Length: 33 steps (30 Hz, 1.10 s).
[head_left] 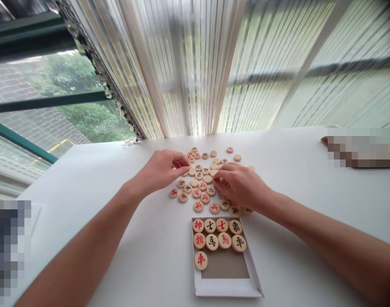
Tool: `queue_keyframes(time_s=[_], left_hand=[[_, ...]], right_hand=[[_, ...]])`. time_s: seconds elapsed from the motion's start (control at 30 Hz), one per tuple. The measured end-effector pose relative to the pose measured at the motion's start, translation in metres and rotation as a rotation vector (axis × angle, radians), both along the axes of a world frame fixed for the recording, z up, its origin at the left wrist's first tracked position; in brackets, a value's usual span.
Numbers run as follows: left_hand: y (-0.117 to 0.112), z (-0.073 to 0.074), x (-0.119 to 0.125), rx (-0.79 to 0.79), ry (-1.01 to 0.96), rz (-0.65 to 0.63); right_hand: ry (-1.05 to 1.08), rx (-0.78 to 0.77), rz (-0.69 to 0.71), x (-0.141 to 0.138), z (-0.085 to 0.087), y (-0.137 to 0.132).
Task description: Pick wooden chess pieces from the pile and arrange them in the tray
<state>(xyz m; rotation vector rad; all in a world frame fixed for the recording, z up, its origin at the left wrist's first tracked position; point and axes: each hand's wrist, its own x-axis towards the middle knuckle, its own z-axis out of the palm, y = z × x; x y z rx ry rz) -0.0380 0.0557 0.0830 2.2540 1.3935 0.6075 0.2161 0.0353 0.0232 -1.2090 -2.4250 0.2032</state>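
Several round wooden chess pieces (201,179) with red or black characters lie scattered on a white table (95,179). My left hand (161,170) reaches into the pile's left side, fingers curled in a pinch at a piece. My right hand (239,185) rests over the pile's right side, fingers bent down onto the pieces; what they grip is hidden. In front of the pile lies a shallow white box (226,288) with a brown floor. Several pieces (218,238) sit in rows at its far end.
A striped curtain (214,64) hangs behind the table's far edge, with a window (54,98) to the left. A blurred brown object (364,153) lies at the far right of the table. Another blurred patch (7,247) is at the lower left.
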Motion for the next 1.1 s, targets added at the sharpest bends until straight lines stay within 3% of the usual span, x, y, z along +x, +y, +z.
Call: queue_keyframes(time_s=[0.13, 0.4, 0.8, 1.1], left_hand=[[-0.005, -0.009, -0.002, -0.076, 0.017, -0.082], [-0.013, -0.03, 0.005, -0.066, 0.03, -0.129], [-0.017, -0.041, 0.022, 0.067, 0.085, -0.142], [-0.007, -0.035, 0.013, 0.017, 0.032, -0.114]], right_hand=[[0.017, 0.001, -0.013, 0.001, 0.0, -0.002], [0.149, -0.092, -0.007, 0.01, 0.002, 0.004], [0.228, -0.111, -0.015, 0.011, -0.002, 0.007], [0.276, -0.054, -0.075, 0.013, -0.001, 0.006]])
